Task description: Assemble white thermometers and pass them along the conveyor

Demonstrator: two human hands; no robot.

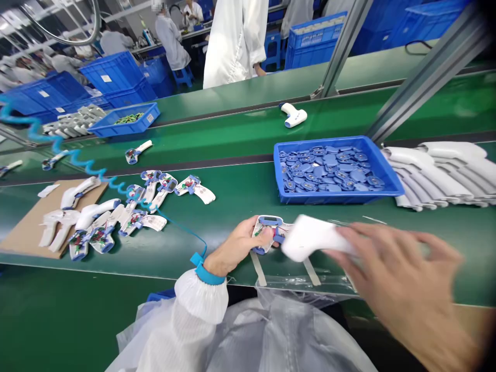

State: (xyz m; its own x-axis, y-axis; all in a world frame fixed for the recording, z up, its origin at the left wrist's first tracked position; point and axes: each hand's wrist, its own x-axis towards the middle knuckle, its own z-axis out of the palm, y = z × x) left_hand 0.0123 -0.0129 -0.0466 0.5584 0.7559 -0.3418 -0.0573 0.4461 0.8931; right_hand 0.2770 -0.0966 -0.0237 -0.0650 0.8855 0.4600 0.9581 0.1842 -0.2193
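My left hand (237, 244) grips an open thermometer half-shell with a circuit board and blue parts (266, 227) on the green bench, fingers curled round it. My right hand (403, 281), blurred by motion, holds a white plastic thermometer cover (315, 237) just right of the half-shell, its end nearly touching it. A blue wrist strap (207, 273) with a coiled blue cord (58, 147) is on my left wrist.
A blue tray (387, 178) of blue round parts stands behind my hands. White covers (442, 168) are stacked at the right. Several open half-shells (155, 199) and white housings on cardboard (23, 232) lie at the left. A finished thermometer (293, 114) rests on the conveyor. People in white coats (232, 41) work beyond.
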